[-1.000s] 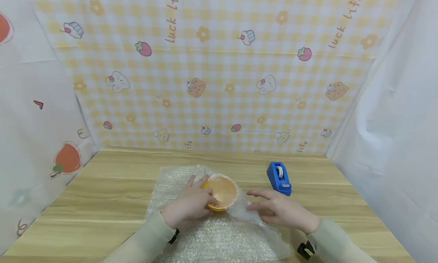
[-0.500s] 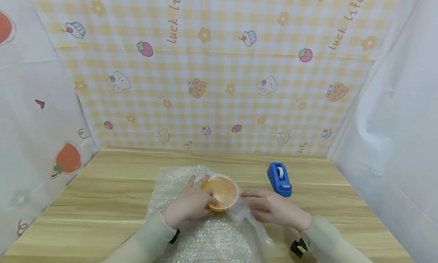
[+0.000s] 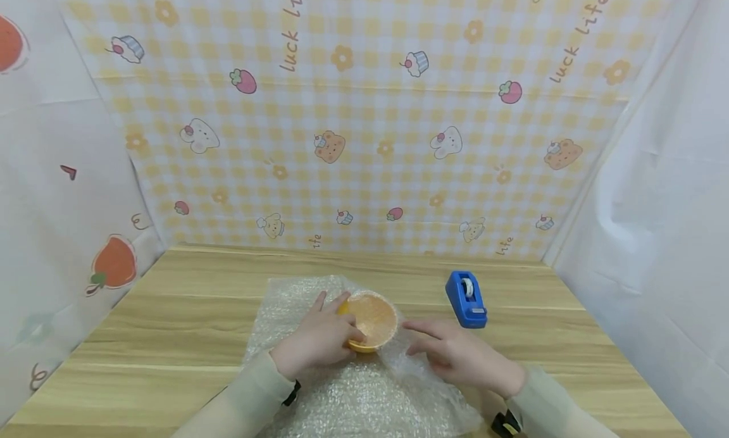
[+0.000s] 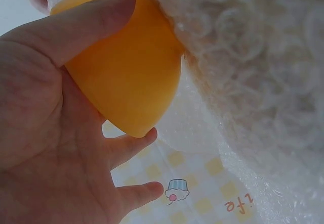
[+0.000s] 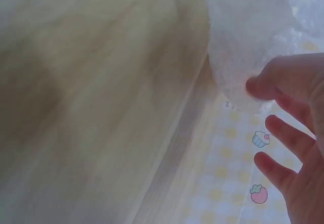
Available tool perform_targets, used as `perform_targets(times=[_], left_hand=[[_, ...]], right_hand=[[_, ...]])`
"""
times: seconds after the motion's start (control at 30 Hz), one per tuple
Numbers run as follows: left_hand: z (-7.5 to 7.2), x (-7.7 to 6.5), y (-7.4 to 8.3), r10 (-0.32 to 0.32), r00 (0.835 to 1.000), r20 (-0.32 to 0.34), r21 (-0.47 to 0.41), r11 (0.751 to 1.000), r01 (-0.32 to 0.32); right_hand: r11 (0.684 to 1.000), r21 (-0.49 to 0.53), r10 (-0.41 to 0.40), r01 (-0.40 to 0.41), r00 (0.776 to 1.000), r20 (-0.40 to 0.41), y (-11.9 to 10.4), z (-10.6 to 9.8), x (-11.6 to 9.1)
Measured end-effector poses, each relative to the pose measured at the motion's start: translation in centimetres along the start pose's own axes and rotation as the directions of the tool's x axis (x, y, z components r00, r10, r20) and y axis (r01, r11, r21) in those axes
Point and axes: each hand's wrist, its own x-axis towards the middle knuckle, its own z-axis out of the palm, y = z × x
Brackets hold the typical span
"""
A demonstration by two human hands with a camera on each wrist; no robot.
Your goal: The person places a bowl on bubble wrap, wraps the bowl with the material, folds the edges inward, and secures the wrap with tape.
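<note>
A yellow bowl lies tilted on a sheet of bubble wrap, part of which covers its right side. My left hand grips the bowl at its left side. In the left wrist view the thumb lies across the smooth yellow wall, while two fingers stick out past it. To the right of the bowl, my right hand has its fingers spread against the loose side of the bubble wrap. The right wrist view has the thumb against the wrap, with other fingers apart from it.
A blue tape dispenser with a roll of tape stands at the right, beyond the right hand. The wooden table ends at a checked cloth backdrop. White cloth walls stand on both sides.
My right hand moved left against the bubble wrap, then its fingers spread. The wrap's lower right side drew inward and has spread out again. The left hand keeps its hold on the bowl.
</note>
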Motion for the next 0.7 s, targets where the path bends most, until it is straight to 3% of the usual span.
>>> perform_targets(times=[0.33,0.53,0.7], left_hand=[[-0.2,-0.2,0.1,0.000,1.000,-0.003,-0.006,1.000,0.000],[-0.1,-0.1,0.0,0.007,1.000,-0.007,0.003,1.000,-0.007],[-0.3,-0.2,0.2,0.006,1.000,-0.003,0.002,1.000,-0.006]], right_hand=[[0.994,-0.102,0.049,-0.037,0.992,0.117,-0.7,-0.2,-1.2],[0.994,-0.080,0.082,-0.071,0.986,0.143,-0.6,0.2,-1.3],[0.996,-0.027,0.083,-0.080,0.990,0.113,-0.5,0.3,-1.0]])
